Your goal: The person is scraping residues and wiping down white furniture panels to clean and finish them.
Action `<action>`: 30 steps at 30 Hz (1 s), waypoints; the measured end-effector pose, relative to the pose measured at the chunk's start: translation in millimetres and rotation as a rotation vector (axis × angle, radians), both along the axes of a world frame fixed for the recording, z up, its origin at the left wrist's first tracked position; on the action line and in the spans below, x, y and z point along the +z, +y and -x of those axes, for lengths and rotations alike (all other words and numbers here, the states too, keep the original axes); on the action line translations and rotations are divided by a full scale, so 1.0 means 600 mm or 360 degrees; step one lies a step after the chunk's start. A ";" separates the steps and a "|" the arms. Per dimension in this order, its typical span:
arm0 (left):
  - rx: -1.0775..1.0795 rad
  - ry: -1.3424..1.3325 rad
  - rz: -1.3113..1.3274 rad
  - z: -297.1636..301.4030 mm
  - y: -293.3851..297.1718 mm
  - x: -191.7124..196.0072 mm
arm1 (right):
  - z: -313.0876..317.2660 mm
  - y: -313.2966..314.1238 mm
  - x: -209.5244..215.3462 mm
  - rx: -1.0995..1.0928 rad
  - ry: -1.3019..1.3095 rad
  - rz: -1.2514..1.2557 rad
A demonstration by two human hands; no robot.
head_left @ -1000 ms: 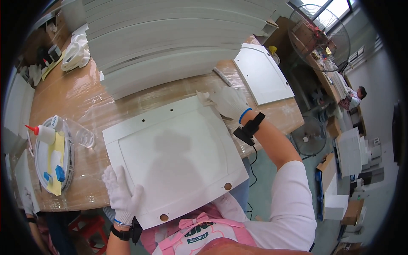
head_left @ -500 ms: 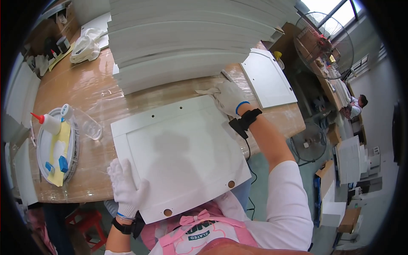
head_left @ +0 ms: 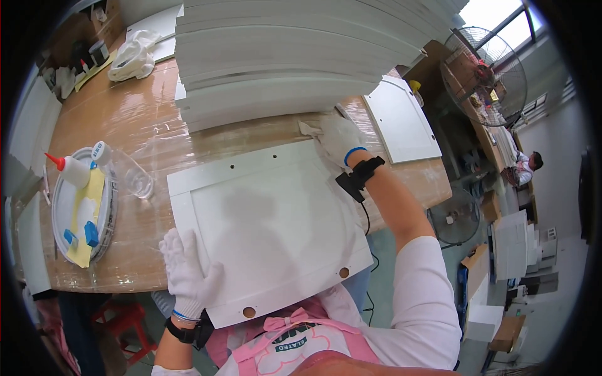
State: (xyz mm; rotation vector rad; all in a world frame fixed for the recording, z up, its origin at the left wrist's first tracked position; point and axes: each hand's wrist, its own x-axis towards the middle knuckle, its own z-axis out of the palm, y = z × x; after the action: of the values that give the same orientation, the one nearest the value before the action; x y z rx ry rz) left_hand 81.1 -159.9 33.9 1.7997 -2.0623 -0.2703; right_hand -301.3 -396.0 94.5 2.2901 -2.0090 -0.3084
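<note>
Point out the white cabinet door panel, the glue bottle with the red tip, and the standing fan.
White door panel [head_left: 276, 219], head view, its recessed centre.
Glue bottle [head_left: 74, 170], head view, its body.
Standing fan [head_left: 481, 75], head view, its wire guard.

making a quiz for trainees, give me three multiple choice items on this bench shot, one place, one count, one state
1. Where is the glue bottle?
A. on the round tray at the left
B. on the panel stack
C. on the floor

2. How many large round holes show along the door panel's near edge?
A. none
B. two
C. five

3. What is the right hand doing?
A. hanging off the table
B. pressing a cloth at the panel's far corner
C. holding the bottle

Answers: 1 A, it lies on the tray. 2 B, two brown holes show. 3 B, the glove rests on a cloth.
</note>
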 end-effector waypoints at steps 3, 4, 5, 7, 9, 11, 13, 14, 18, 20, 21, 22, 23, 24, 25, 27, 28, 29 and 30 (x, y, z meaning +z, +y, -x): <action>-0.0022 -0.0052 0.0034 0.001 0.001 0.004 | 0.008 0.008 0.001 0.0020 -0.0105 0.0110; -0.0031 -0.0017 0.0030 0.001 0.001 0.002 | 0.014 0.013 -0.001 0.0056 -0.0179 0.0211; -0.0031 0.0017 0.0029 0.003 -0.001 0.003 | 0.018 0.014 0.002 0.0075 -0.0186 0.0204; -0.0021 0.0031 -0.0075 0.000 -0.006 0.009 | 0.023 0.018 0.013 -0.0025 -0.0090 0.0157; 0.0020 0.0054 -0.0179 -0.005 -0.005 0.009 | -0.006 0.047 0.047 0.0081 -0.0129 0.0162; 0.0026 0.0071 -0.0161 -0.002 -0.001 0.002 | -0.018 0.055 0.043 -0.0126 -0.0463 0.0304; 0.0013 0.0074 -0.0159 0.006 0.009 0.001 | -0.047 0.077 0.049 -0.0033 -0.0540 0.0292; -0.0036 0.0073 -0.0151 0.010 0.016 0.003 | -0.063 0.085 0.053 0.0024 -0.0617 0.0291; -0.0104 0.0207 -0.0269 0.030 0.036 0.011 | -0.113 0.086 -0.016 0.0141 -0.0539 0.0234; -0.0126 0.0266 -0.0313 0.029 0.048 0.007 | -0.164 0.089 -0.028 0.0150 -0.0667 0.0252; -0.0121 0.0278 -0.0308 0.028 0.050 0.003 | -0.189 0.092 -0.032 0.0134 -0.0797 0.0276; -0.0124 0.0264 -0.0275 0.026 0.053 -0.001 | -0.219 0.092 -0.035 0.0152 -0.0853 0.0195; -0.0140 0.0255 -0.0237 0.027 0.053 -0.002 | -0.245 0.090 -0.035 0.0160 -0.0899 0.0121; -0.0142 0.0269 -0.0232 0.029 0.052 0.000 | -0.274 0.089 -0.041 0.0225 -0.0919 0.0095; -0.0143 0.0261 -0.0274 0.028 0.049 0.006 | -0.306 0.090 -0.050 0.0294 -0.0942 0.0065; -0.0151 0.0271 -0.0305 0.031 0.045 0.006 | -0.361 0.096 -0.060 0.0310 -0.0878 0.0048; -0.0132 0.0281 -0.0256 0.029 0.049 0.001 | -0.381 0.103 -0.061 0.0331 -0.0830 0.0013; -0.0112 0.0292 -0.0207 0.027 0.054 -0.004 | -0.384 0.112 -0.045 0.0400 -0.0845 0.0015; -0.0101 0.0307 -0.0209 0.023 0.056 -0.009 | -0.372 0.110 -0.041 0.0411 -0.0831 0.0006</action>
State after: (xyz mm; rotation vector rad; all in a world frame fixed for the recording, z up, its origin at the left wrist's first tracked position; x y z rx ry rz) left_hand 67.0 -126.5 28.6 1.7088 -2.0076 -0.5864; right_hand -78.1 -330.2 70.1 2.8036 -1.8462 0.3474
